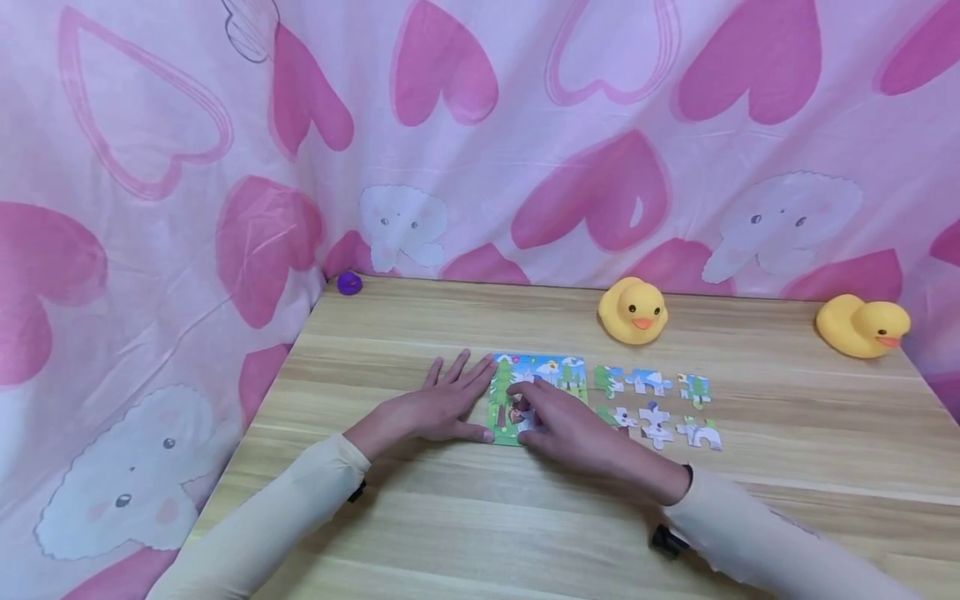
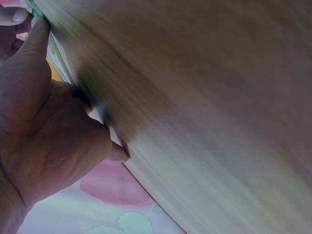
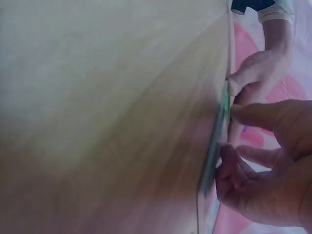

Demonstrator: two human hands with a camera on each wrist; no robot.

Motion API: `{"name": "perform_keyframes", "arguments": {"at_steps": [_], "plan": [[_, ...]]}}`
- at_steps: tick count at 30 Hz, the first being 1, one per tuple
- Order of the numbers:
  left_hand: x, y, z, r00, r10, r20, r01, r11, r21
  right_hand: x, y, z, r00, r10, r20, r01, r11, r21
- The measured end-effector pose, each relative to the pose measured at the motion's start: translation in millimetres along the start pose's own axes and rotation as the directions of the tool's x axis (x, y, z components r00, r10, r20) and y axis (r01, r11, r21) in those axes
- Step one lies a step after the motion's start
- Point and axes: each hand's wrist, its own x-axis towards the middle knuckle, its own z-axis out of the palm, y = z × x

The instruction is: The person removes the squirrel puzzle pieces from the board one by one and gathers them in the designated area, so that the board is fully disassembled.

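Note:
A small picture puzzle (image 1: 504,417) in a green-and-blue frame lies flat on the table, showing trees and sky. My left hand (image 1: 450,408) rests at its left side with fingers spread, thumb touching the lower left corner. Over the puzzle's middle and right part is my right hand (image 1: 558,425), thumb low and index finger bent apart from it. In the right wrist view, the right thumb (image 3: 253,114) touches the puzzle's surface while other fingers curl against it; no held piece shows. The right hand hides part of the picture.
Several loose jigsaw pieces (image 1: 656,423) lie in two rows right of the puzzle. Two yellow rubber ducks, one a middle duck (image 1: 633,312) and one a right duck (image 1: 862,327), stand near the back edge. A small purple duck-like toy (image 1: 349,283) sits at the back left corner.

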Motion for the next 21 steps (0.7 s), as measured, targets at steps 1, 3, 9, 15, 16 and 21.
{"name": "perform_keyframes", "arguments": {"at_steps": [1,3,9,15,16,21], "plan": [[0.0,0.1,-0.1,1.0,0.001,-0.001,-0.001,1.0,0.001,1.4,-0.3,0.8,1.0,0.002,-0.01,-0.002,1.0,-0.003],[-0.1,0.7,-0.8,1.0,0.002,0.0,-0.002,1.0,0.004,4.6,-0.3,2.5,1.0,0.01,-0.028,-0.01,1.0,-0.01],[-0.7,1.1,-1.1,1.0,0.007,0.002,-0.007,1.0,0.003,10.6,1.1,4.9,0.999,0.019,-0.034,-0.021,0.999,-0.046],[-1.4,0.4,-0.5,1.0,0.003,0.002,-0.003,1.0,0.004,13.5,1.0,4.1,1.0,0.031,0.0,-0.031,0.998,-0.053],[-1.1,0.3,-0.5,1.0,0.003,0.002,-0.003,1.0,0.003,14.1,0.7,3.7,0.999,0.039,0.004,-0.039,0.998,-0.048],[0.2,0.0,-0.6,1.0,0.005,0.003,-0.005,1.0,-0.005,17.0,-0.8,1.7,0.997,0.074,0.022,-0.074,0.997,-0.025]]}}
